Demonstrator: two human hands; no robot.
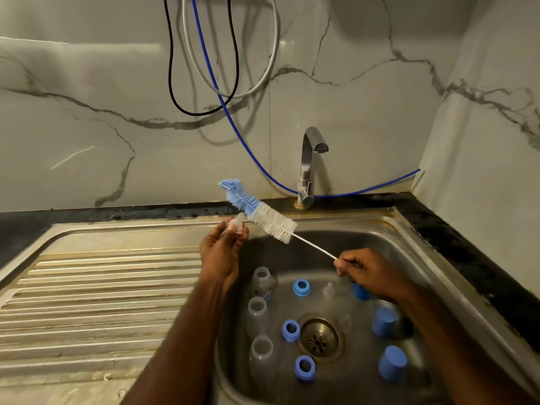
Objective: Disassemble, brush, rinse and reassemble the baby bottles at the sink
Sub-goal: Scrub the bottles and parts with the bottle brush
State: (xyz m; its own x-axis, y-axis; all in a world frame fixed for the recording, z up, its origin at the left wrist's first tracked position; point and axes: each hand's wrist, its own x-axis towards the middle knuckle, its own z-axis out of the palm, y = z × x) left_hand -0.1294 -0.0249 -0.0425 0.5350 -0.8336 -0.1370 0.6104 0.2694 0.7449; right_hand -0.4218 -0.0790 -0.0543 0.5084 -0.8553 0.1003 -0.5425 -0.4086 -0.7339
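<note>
Inside the sink (409, 247): three clear bottles (257, 309) at 9 o'clock of the drain (319, 337), three blue rings (301, 287), three blue caps (392, 364) at 3 o'clock. Left hand (222, 252) clamped on one clear teat (236, 223); right hand (371, 273) pinching one brush (263, 213) by its wire handle.

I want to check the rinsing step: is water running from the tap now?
No, the tap shows no stream of water below its spout, and the sink beneath it holds only loose bottle parts.
</note>
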